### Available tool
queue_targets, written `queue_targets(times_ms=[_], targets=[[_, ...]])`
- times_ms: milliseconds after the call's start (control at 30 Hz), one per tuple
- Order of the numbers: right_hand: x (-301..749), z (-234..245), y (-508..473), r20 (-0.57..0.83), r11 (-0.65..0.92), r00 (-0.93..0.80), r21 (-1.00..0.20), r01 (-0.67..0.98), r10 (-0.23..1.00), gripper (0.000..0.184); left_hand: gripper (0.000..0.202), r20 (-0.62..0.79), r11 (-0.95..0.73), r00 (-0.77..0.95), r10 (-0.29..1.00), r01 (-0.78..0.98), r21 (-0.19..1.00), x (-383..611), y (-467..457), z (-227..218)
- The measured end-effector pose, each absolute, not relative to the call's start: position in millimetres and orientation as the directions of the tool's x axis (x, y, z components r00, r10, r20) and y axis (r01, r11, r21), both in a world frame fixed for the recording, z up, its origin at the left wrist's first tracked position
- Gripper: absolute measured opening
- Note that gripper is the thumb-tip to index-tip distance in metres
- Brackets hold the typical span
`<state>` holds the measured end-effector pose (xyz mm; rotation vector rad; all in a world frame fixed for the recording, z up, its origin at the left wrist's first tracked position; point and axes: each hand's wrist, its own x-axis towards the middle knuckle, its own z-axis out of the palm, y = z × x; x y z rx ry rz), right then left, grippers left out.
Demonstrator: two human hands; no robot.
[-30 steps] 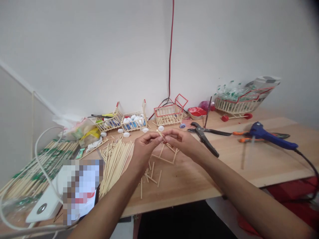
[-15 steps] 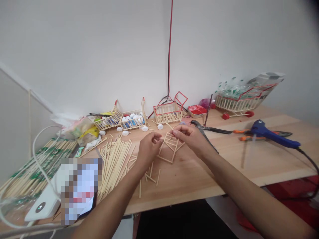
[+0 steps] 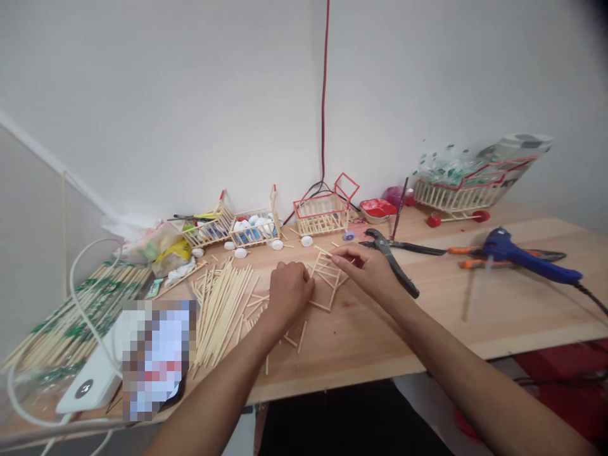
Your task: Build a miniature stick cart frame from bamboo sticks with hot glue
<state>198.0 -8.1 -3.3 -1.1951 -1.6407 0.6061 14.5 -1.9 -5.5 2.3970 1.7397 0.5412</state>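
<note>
Flat on the wooden table lies a small ladder-like frame of thin wooden sticks (image 3: 331,294), with several crossbars near its far end. My left hand (image 3: 291,288) is closed at the frame's left rail, its fingertips curled over the edge and partly hidden. Thumb and forefinger of my right hand (image 3: 360,266) pinch a short wooden stick (image 3: 323,251) at the far end of the frame. A pile of long loose sticks (image 3: 223,310) lies left of my left hand, with short cut pieces (image 3: 302,337) scattered around its wrist.
Stick-built miniature carts (image 3: 323,218) line the wall, some with bottle-cap wheels. A red paint tray (image 3: 377,209) sits behind black-handled pliers (image 3: 394,263). A blue glue gun (image 3: 527,253) rests at right. Bundled sticks (image 3: 80,310), a white power bank (image 3: 90,380) and a phone (image 3: 159,361) are at left.
My left hand has lowered and curled against the frame's left side. My right hand has brought the short stick down from above onto the frame's far end.
</note>
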Motion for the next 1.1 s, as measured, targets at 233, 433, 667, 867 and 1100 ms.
queue_targets(times_ms=[233, 433, 667, 867, 1100], targets=[[196.2, -4.4, -8.5, 0.394, 0.376, -0.041, -0.837, 0.397, 0.918, 0.021, 0.011, 0.096, -0.186, 0.159, 0.983, 0.807, 0.560, 11.9, 3.3, 2.3], [195.4, 0.0, -11.5, 0.426, 0.397, -0.014, -0.832, 0.388, 0.905, 0.020, 0.013, 0.064, -0.118, 0.115, 0.991, 0.561, 0.820, 2.8, 8.8, 4.3], [192.5, -0.7, -16.7, 0.563, 0.501, -0.047, -0.691, 0.521, 0.825, 0.015, 0.015, 0.056, -0.055, -0.003, 0.998, 0.161, 0.985, 0.0, 2.5, 6.7], [185.7, 0.9, -22.7, 0.698, 0.587, -0.108, -0.495, 0.641, 0.708, 0.012, 0.020, 0.039, -0.039, -0.021, 0.999, 0.012, 0.999, 2.0, -7.3, 10.4], [185.0, -2.2, -22.1, 0.748, 0.605, -0.129, -0.409, 0.683, 0.651, 0.010, 0.019, 0.019, -0.019, -0.014, 1.000, -0.036, 0.999, 1.4, -12.2, 13.8]])
